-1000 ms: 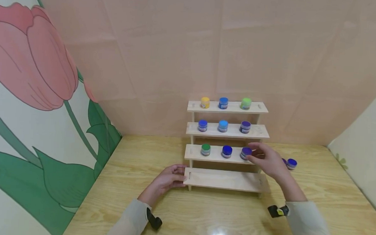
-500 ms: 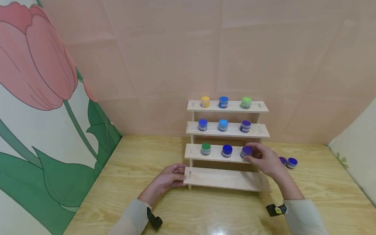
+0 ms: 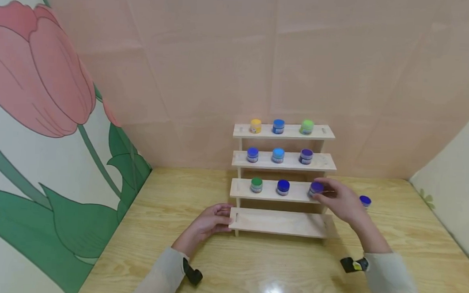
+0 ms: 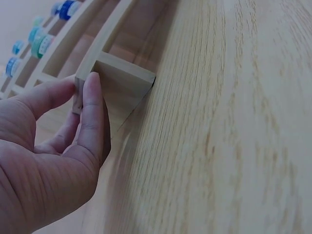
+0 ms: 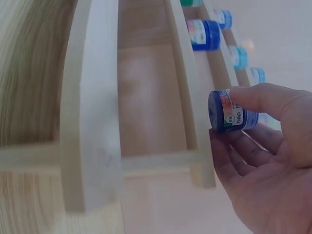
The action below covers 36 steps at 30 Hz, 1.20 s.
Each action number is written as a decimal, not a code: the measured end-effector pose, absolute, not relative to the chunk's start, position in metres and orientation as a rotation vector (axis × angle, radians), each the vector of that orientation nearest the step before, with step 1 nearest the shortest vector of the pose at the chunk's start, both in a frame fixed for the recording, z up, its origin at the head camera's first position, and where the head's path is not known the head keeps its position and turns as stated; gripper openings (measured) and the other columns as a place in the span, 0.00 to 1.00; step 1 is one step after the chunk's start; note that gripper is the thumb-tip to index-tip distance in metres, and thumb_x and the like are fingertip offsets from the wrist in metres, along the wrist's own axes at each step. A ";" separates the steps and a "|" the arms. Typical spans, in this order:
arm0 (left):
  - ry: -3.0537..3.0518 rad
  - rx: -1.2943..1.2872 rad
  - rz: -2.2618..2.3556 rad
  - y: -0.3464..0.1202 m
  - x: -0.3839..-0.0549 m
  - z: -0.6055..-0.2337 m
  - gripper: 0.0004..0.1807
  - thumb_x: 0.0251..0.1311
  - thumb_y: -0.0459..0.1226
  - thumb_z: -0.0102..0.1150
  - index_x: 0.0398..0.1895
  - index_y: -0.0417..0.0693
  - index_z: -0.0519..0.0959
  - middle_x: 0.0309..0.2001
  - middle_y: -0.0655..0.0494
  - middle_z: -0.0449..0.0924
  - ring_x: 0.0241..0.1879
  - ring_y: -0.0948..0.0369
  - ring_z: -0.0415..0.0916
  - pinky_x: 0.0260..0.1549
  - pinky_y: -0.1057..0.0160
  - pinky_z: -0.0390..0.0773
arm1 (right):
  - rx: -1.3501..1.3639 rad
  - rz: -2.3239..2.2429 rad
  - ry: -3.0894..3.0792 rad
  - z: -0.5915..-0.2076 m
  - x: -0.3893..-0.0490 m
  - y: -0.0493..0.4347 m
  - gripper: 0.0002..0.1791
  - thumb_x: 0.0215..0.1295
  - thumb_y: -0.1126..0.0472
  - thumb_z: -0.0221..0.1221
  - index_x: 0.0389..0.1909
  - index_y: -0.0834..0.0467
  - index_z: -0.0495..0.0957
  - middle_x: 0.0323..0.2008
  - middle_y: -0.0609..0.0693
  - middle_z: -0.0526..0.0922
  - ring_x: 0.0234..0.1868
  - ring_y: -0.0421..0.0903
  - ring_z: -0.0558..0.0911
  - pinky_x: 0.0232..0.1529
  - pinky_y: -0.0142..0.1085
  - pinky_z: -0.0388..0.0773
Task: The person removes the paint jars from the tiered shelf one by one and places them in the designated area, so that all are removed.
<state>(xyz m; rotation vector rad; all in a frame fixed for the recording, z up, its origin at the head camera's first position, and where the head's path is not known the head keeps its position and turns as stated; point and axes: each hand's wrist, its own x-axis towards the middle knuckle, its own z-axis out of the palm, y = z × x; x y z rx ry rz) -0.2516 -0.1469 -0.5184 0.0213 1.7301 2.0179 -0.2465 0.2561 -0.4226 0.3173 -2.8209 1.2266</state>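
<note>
A pale wooden tiered rack [image 3: 280,222] stands on the table. My left hand [image 3: 211,220] pinches the left end of its bottom shelf between thumb and fingers, as the left wrist view [image 4: 63,141] confirms. My right hand [image 3: 341,200] holds a small paint jar with a purple lid [image 3: 316,189] at the right end of the second shelf from the bottom. In the right wrist view, thumb and fingers grip this jar [image 5: 229,112] by its sides; whether it touches the shelf I cannot tell. On the same shelf are a green-lidded jar [image 3: 257,185] and a dark blue-lidded jar [image 3: 283,187].
Three jars, among them a yellow one [image 3: 255,126], stand on the top shelf. Three more, including a light blue one [image 3: 278,156], stand on the shelf below it. A blue-lidded jar [image 3: 364,201] sits on the table right of the rack, partly behind my right hand.
My right hand has moved slightly right with the purple-lidded jar, away from the dark blue-lidded one. One jar on the table is now hidden behind it. My left hand has stayed put.
</note>
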 end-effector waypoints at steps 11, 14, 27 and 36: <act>1.738 0.050 2.009 -0.148 -0.251 -0.515 0.32 0.63 0.24 0.61 0.71 0.36 0.66 0.58 0.44 0.76 0.43 0.56 0.82 0.40 0.61 0.87 | 0.325 1.227 -2.773 -0.419 -0.239 0.296 0.31 0.73 0.54 0.60 0.70 0.66 0.67 0.59 0.71 0.75 0.57 0.70 0.78 0.49 0.50 0.85; 1.735 0.045 2.008 -0.147 -0.251 -0.516 0.32 0.63 0.24 0.61 0.71 0.36 0.66 0.58 0.44 0.76 0.43 0.56 0.82 0.39 0.61 0.87 | 0.323 1.251 -2.770 -0.419 -0.238 0.305 0.31 0.73 0.55 0.60 0.71 0.67 0.66 0.59 0.72 0.75 0.57 0.70 0.78 0.43 0.37 0.86; 1.729 0.029 2.009 -0.147 -0.252 -0.516 0.32 0.62 0.23 0.62 0.71 0.36 0.67 0.56 0.46 0.77 0.43 0.56 0.82 0.38 0.62 0.87 | 0.342 1.251 -2.772 -0.430 -0.236 0.356 0.33 0.73 0.56 0.61 0.70 0.69 0.64 0.56 0.74 0.76 0.45 0.17 0.71 0.38 0.20 0.78; 1.725 0.047 2.012 -0.147 -0.252 -0.516 0.32 0.63 0.23 0.61 0.71 0.35 0.66 0.56 0.45 0.76 0.42 0.57 0.82 0.38 0.63 0.87 | 0.335 1.186 -2.776 -0.438 -0.239 0.388 0.33 0.72 0.55 0.62 0.69 0.70 0.66 0.52 0.55 0.82 0.44 0.21 0.76 0.39 0.17 0.76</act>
